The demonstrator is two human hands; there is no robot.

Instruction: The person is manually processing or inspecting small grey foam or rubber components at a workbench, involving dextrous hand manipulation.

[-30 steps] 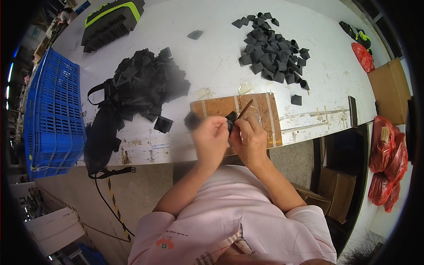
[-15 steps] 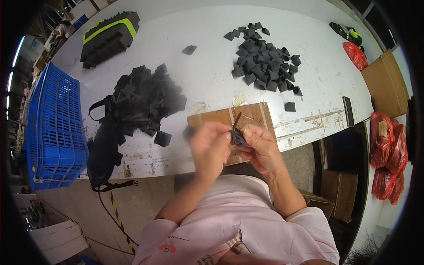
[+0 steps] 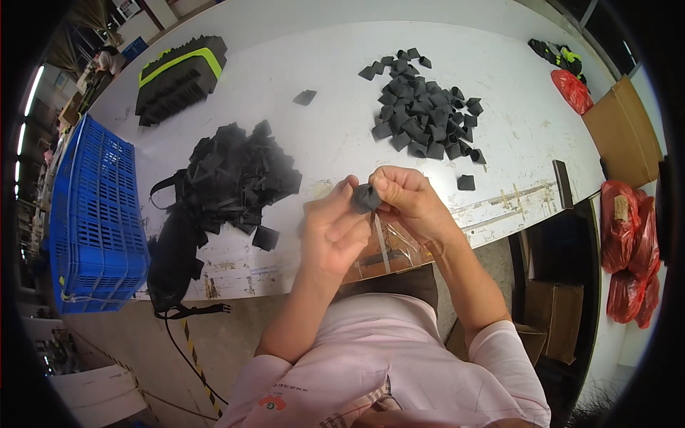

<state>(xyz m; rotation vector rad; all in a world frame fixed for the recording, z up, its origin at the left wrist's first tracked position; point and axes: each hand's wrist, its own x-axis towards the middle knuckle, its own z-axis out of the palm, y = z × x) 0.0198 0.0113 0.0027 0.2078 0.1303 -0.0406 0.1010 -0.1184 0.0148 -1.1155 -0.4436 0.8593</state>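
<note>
A small black fabric piece [image 3: 365,199], rolled or folded with a rounded opening on top, is held up between my two hands. My left hand [image 3: 332,232] is closed on its left side, thumb and fingers pinching it. From the other side my right hand [image 3: 408,203] grips it between thumb and fingers. Below them a brown board [image 3: 389,250] lies at the table's near edge, partly covered by my hands. To the left spreads a heap of flat black fabric pieces [image 3: 239,167]. Farther off on the right is a pile of black pieces folded into open loops [image 3: 421,107].
On the white table [image 3: 321,57] a ridged black stack with a yellow-green band [image 3: 182,82] stands at the far left. A blue plastic crate [image 3: 100,214] and a black pouch [image 3: 171,257] flank the heap. A dark bar [image 3: 562,184], cardboard [image 3: 624,132] and red bags [image 3: 628,242] are right.
Both hands have risen and moved slightly away from my body with the black fabric piece. The thin brown stick-like thing beside it no longer shows.
</note>
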